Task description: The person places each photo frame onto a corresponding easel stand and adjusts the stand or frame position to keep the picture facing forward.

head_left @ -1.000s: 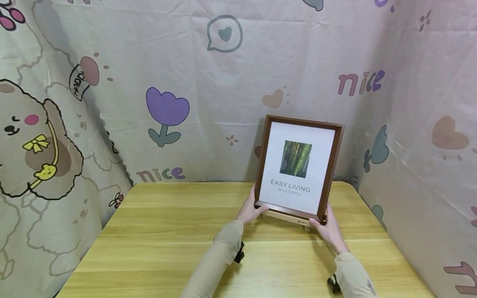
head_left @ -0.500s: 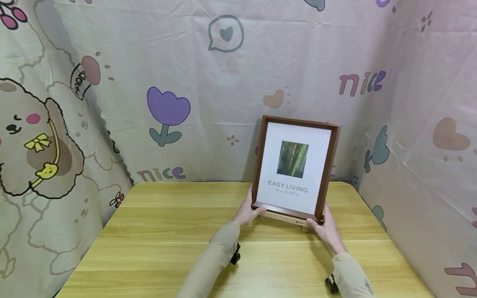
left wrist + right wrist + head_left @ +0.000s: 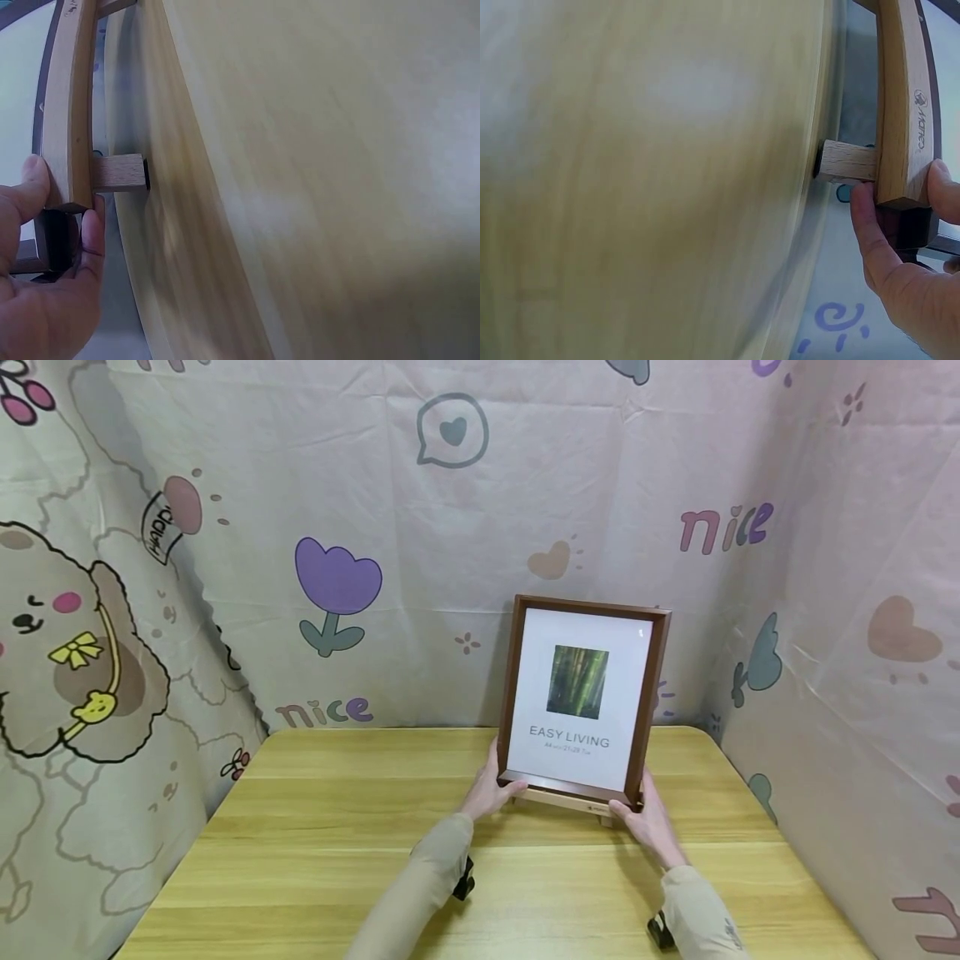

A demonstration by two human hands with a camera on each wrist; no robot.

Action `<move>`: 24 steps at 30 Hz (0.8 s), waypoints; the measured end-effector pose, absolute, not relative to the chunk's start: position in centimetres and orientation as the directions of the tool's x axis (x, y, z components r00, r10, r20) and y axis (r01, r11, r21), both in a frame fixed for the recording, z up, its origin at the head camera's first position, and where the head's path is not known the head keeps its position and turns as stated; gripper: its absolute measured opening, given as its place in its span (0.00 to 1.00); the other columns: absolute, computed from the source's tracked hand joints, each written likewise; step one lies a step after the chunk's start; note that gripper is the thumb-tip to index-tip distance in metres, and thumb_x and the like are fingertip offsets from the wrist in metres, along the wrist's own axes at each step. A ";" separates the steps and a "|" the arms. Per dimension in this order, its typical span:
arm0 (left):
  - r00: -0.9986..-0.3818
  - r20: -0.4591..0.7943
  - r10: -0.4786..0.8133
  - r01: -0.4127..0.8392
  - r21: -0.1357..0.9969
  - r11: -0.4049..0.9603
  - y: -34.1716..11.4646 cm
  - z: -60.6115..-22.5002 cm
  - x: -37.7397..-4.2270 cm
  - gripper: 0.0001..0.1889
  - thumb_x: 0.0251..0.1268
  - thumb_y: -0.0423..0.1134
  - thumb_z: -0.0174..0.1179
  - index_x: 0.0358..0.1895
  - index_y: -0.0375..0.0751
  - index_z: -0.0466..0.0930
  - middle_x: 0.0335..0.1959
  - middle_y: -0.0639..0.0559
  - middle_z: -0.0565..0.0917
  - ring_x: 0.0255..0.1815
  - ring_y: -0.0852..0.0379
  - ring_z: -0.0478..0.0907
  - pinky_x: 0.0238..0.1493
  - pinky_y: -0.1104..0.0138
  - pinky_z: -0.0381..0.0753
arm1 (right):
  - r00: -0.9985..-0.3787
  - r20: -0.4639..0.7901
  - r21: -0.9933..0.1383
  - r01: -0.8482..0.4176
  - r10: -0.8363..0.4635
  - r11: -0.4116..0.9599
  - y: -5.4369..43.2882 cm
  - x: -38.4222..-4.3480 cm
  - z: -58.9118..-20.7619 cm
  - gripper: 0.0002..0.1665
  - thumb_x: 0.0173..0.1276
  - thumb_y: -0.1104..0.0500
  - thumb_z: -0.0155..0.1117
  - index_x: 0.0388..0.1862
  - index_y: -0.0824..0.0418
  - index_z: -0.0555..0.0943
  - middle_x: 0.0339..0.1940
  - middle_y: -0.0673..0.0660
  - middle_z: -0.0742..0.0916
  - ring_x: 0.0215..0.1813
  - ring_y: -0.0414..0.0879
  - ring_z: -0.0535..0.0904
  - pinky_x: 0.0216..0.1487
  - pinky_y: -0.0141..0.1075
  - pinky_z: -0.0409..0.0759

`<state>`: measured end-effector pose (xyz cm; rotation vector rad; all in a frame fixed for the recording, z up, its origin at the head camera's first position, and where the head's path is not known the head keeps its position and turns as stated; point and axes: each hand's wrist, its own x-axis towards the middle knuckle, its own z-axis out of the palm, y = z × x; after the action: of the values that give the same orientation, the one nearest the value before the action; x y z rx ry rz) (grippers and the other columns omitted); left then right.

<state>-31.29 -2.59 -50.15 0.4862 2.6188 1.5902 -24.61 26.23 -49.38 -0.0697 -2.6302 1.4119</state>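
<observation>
A brown picture frame (image 3: 577,760) with "EASY LIVING" lettering and a bamboo picture leans back on a small wooden easel (image 3: 558,798). My left hand (image 3: 487,789) grips the frame's lower left corner, thumb in front. At the lower right corner my right hand (image 3: 651,825) does the same. In the left wrist view, the left hand (image 3: 56,300) has its thumb and fingers either side of the easel's ledge end (image 3: 69,120). The right wrist view has the right hand (image 3: 907,277) pinching the ledge's other end (image 3: 901,120), which bears a small logo. Most of the easel is hidden behind the frame.
The easel's short feet, such as the left foot (image 3: 120,173) and right foot (image 3: 847,160), show close to the wooden table (image 3: 337,852). A printed cloth (image 3: 450,527) hangs behind the table's back edge and along both sides.
Both hands have shifted the picture frame and easel a little to the left across the table. Their hold at the lower corners looks the same.
</observation>
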 end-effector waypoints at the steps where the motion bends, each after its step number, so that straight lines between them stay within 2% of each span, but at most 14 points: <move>1: -0.951 0.129 0.282 0.244 0.872 0.424 -2.7 -50.1 -31.2 0.54 0.68 0.45 0.66 0.82 0.41 0.31 0.81 0.30 0.50 0.80 0.29 0.53 0.79 0.38 0.54 | -0.987 0.116 -0.832 -0.034 0.114 0.553 26.1 -24.6 -49.4 0.53 0.70 0.66 0.63 0.84 0.60 0.42 0.72 0.77 0.70 0.71 0.71 0.69 0.75 0.61 0.65; 11: -0.958 0.120 0.261 0.226 0.876 0.427 -3.5 -50.0 -30.7 0.54 0.68 0.44 0.66 0.82 0.38 0.32 0.82 0.30 0.47 0.80 0.28 0.51 0.79 0.37 0.53 | -0.989 0.111 -0.829 -0.038 0.097 0.558 25.5 -25.0 -49.6 0.54 0.70 0.66 0.63 0.84 0.59 0.41 0.72 0.78 0.70 0.69 0.71 0.72 0.74 0.61 0.66; 16: -0.955 0.147 0.258 0.248 0.872 0.421 -3.9 -50.1 -30.5 0.54 0.68 0.42 0.66 0.82 0.36 0.33 0.81 0.29 0.48 0.80 0.28 0.52 0.79 0.37 0.54 | -0.988 0.128 -0.827 -0.058 0.087 0.560 25.1 -25.1 -49.7 0.52 0.70 0.66 0.62 0.83 0.61 0.43 0.71 0.78 0.71 0.69 0.72 0.72 0.74 0.62 0.66; 21: -0.954 0.164 0.252 0.259 0.875 0.410 -4.3 -50.1 -30.5 0.54 0.67 0.41 0.67 0.82 0.37 0.33 0.80 0.28 0.52 0.79 0.30 0.54 0.79 0.38 0.55 | -0.989 0.124 -0.829 -0.059 0.080 0.555 24.8 -25.2 -49.6 0.53 0.70 0.66 0.63 0.84 0.59 0.43 0.72 0.77 0.70 0.69 0.72 0.72 0.75 0.62 0.65; 24: -0.956 0.161 0.244 0.252 0.875 0.413 -4.5 -50.1 -30.5 0.54 0.67 0.41 0.67 0.82 0.36 0.33 0.81 0.28 0.51 0.80 0.30 0.53 0.80 0.39 0.53 | -0.991 0.110 -0.830 -0.047 0.081 0.556 24.6 -25.2 -49.6 0.54 0.69 0.66 0.63 0.84 0.57 0.42 0.72 0.77 0.70 0.69 0.71 0.72 0.75 0.63 0.64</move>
<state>-30.46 -4.49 -50.06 0.4648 2.6473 1.6419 -25.24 24.64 -49.64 -0.0290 -2.6496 1.4188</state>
